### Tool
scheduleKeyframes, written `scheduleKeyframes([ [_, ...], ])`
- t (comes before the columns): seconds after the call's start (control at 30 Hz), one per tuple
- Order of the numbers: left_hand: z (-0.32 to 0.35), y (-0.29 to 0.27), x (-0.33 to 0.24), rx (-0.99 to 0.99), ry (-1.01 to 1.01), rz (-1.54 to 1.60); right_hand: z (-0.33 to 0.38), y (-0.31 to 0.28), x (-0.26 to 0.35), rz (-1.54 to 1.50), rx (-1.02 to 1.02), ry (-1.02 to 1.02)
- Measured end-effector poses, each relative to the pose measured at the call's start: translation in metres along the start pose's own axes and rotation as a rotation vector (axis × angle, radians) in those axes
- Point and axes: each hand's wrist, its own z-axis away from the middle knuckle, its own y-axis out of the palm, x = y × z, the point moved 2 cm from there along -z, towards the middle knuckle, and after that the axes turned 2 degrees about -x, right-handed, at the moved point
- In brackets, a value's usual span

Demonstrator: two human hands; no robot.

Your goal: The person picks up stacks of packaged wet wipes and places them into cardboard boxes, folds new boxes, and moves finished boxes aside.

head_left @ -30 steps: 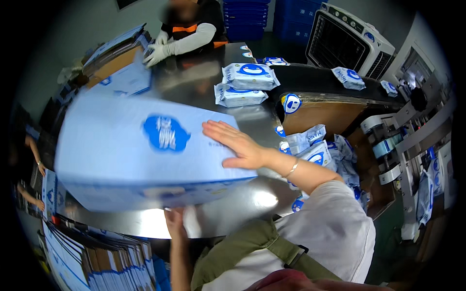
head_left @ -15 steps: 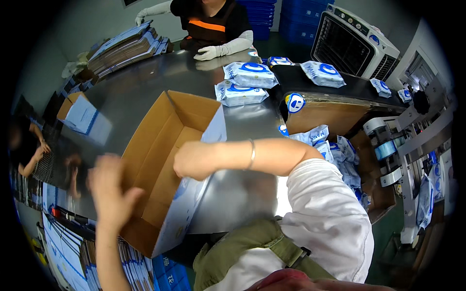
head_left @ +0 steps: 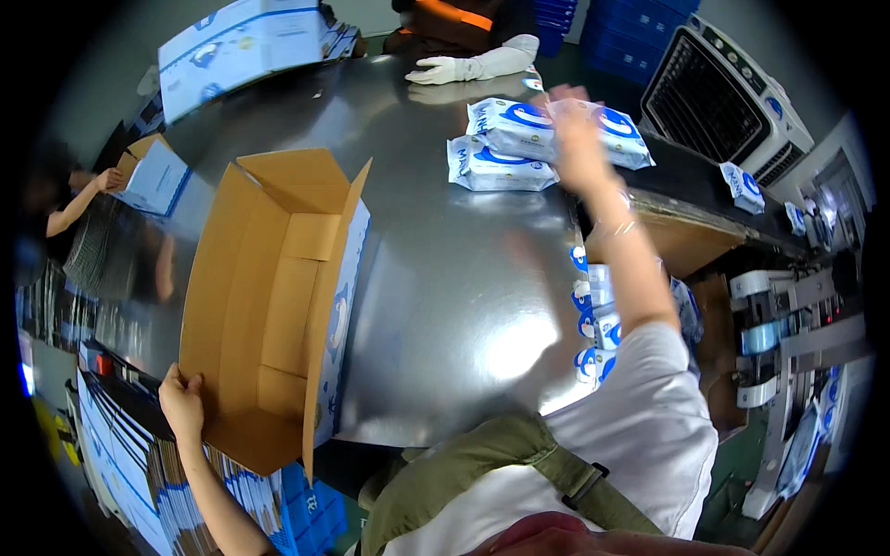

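Note:
A long cardboard carton (head_left: 295, 278), brown inside and white and blue outside, stands open-topped on the metal table. My left hand (head_left: 183, 404) grips its near left edge, with the thumb over the rim. Stretched to the far right, my right hand (head_left: 579, 139) is blurred over a white and blue soft packet (head_left: 616, 134) near the belt's end. Whether its fingers hold the packet does not show. Beside it are two stacked packets, the upper packet (head_left: 512, 123) partly overlapping the lower packet (head_left: 501, 171).
Across the metal table (head_left: 445, 269), a gloved hand (head_left: 440, 70) of a co-worker rests near a large flat carton (head_left: 243, 51). Another person's hand (head_left: 109, 180) touches a smaller box (head_left: 156, 181) at left. A dark conveyor (head_left: 691, 176) carries more packets. Folded cartons (head_left: 246, 486) stand at lower left.
My right hand has gone from the carton to the packets at far right. My left hand has dropped onto the carton's near edge. The co-worker's large flat carton has come up at the back.

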Motion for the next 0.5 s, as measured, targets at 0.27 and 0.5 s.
scheduleKeyframes([
  [0.27, -0.020, 0.012, -0.008, -0.009, -0.094, -0.016, -0.063, 0.031, -0.124, -0.194, 0.527, 0.372],
  [0.5, -0.027, 0.014, -0.013, 0.013, -0.118, -0.094, -0.149, 0.071, -0.059, -0.461, 0.469, 0.289],
])
